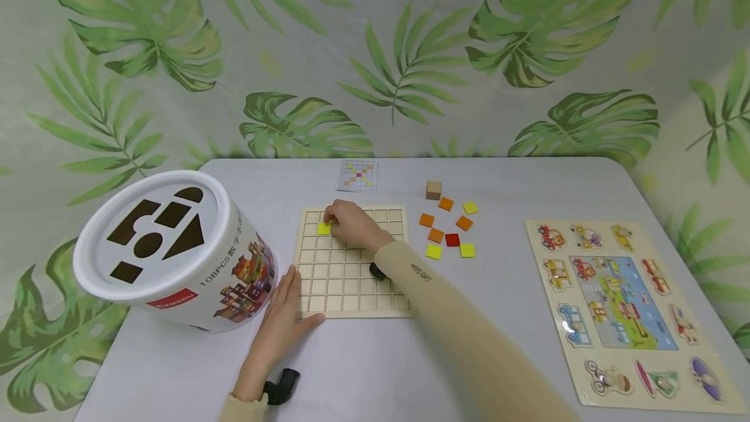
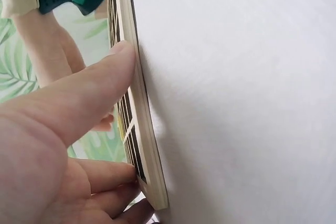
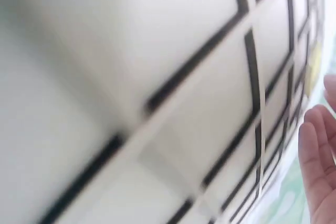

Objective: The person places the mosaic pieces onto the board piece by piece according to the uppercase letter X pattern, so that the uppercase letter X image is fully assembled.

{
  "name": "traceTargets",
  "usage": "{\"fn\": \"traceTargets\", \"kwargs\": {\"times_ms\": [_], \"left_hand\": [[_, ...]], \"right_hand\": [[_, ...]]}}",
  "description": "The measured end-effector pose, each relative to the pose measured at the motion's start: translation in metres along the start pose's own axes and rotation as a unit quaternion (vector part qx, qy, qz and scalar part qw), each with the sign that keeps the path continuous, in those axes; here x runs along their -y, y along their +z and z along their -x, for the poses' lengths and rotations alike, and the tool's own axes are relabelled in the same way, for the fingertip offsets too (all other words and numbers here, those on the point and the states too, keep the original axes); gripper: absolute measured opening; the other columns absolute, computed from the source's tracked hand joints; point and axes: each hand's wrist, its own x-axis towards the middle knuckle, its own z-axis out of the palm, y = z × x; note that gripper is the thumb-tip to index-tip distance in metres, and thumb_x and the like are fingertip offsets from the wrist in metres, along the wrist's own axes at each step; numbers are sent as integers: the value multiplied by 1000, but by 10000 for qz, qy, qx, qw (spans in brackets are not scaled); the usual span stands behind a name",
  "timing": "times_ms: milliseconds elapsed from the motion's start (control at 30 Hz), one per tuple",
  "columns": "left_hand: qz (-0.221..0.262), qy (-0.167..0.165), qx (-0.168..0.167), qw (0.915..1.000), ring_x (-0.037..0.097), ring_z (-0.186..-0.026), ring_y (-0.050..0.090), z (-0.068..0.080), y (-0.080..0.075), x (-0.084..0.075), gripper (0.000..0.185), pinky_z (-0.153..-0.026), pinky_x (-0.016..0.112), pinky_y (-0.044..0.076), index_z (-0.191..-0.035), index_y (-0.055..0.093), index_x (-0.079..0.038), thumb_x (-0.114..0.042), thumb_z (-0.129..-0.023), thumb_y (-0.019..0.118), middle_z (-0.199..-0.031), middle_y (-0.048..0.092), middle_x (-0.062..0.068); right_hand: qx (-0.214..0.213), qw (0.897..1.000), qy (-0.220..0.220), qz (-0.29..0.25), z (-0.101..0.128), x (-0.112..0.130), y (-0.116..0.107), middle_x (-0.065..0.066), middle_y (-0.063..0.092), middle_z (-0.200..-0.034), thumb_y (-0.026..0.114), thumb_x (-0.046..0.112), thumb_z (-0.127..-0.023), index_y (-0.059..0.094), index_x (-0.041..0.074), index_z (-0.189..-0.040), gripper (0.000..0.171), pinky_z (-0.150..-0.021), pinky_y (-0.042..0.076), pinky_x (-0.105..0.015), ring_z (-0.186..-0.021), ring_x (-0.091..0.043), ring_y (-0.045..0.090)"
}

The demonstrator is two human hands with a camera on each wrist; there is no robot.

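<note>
A pale wooden grid board [image 1: 346, 279] lies flat in the middle of the table. One yellow tile [image 1: 323, 228] sits in a cell near its far left corner. My right hand [image 1: 336, 219] reaches across the board, its fingertips touching that tile's right edge. The right wrist view is blurred: the board [image 3: 184, 103] fills it, the yellow tile [image 3: 314, 61] shows faintly, and loosely extended fingers [image 3: 317, 156] hold nothing. My left hand [image 1: 287, 311] lies flat at the board's near left corner. Its thumb [image 2: 100, 82] presses the board's front edge [image 2: 144, 124].
Loose orange, yellow and red tiles [image 1: 448, 230] and a wooden cube [image 1: 433, 189] lie right of the board. A pattern card [image 1: 358, 175] lies behind it. A white shape-sorter bucket [image 1: 170, 253] stands at the left, and a vehicle puzzle [image 1: 627, 305] lies at the right.
</note>
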Motion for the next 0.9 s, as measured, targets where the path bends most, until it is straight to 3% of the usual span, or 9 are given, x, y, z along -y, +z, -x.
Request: {"fn": "traceTargets", "kwargs": {"times_ms": [200, 300, 500, 667, 900], "left_hand": [[2, -39, -23, 10000, 46, -140, 6, 0, 1, -3, 95, -109, 60, 10, -147, 17, 11, -27, -82, 75, -156, 7, 24], [-57, -66, -40, 10000, 45, -140, 5, 0, 1, -3, 94, -110, 60, 10, -147, 17, 11, -26, -82, 75, -156, 7, 24], [-92, -81, -38, 9999, 46, -140, 5, 0, 0, -3, 94, -110, 60, 10, -147, 17, 11, -24, -82, 75, -156, 6, 24], [-182, -65, -52, 9998, 46, -140, 6, 1, -1, -3, 94, -110, 60, 10, -147, 17, 12, -25, -82, 75, -156, 6, 25], [-113, -84, -43, 9999, 47, -140, 6, 0, 1, -5, 94, -110, 60, 9, -146, 16, 12, -22, -82, 75, -156, 5, 25]], "right_hand": [[-472, 9948, 181, -881, 38, -33, -31, -13, 62, -104, 59, -1, -89, 66, -2, -107, 19, -80, 49, -30, -91, -21, 56], [-731, 9898, 569, -1087, 63, -56, -48, -15, 62, -106, 59, 1, -89, 65, -3, -107, 19, -81, 49, -34, -93, -23, 56], [-909, 9829, 1427, -728, 104, -99, -67, -14, 59, -109, 64, 4, -89, 64, -2, -110, 22, -85, 49, -40, -98, -28, 57], [-720, 9850, 1521, -378, 114, -114, -68, -14, 58, -105, 68, 7, -87, 65, -2, -109, 24, -86, 48, -41, -97, -30, 57], [-759, 9852, 1538, 12, 108, -117, -64, -12, 60, -103, 68, 3, -83, 65, -1, -104, 21, -84, 48, -39, -91, -27, 56]]}}
